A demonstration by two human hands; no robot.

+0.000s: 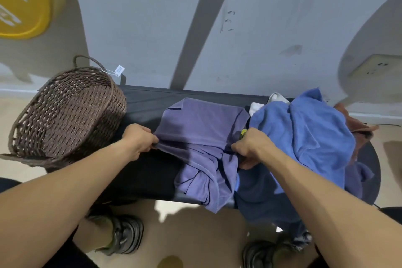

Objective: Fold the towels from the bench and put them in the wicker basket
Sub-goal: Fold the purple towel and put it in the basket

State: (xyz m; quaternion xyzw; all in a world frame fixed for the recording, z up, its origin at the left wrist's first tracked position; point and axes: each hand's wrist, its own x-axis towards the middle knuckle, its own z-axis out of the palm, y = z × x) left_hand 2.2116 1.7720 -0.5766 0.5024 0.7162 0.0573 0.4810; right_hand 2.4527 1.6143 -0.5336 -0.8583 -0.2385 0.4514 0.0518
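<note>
A purple towel (202, 128) lies across the middle of the black bench (143, 102), its near part bunched and hanging over the front edge. My left hand (139, 139) grips the towel's left edge. My right hand (252, 146) grips its right edge, close beside a heap of towels: a blue towel (304, 132) on top, a white one (256, 106) behind, a rust-brown one (356, 124) at the far right, a dark blue one (261, 198) hanging low. The brown wicker basket (65, 113) stands tilted at the bench's left end, nothing visible inside.
A grey wall rises right behind the bench. A paper tag (119, 70) hangs from the basket's handle. My two dark shoes (126, 233) stand on the beige floor just in front of the bench. A small yellow-green item (243, 131) peeks out by my right hand.
</note>
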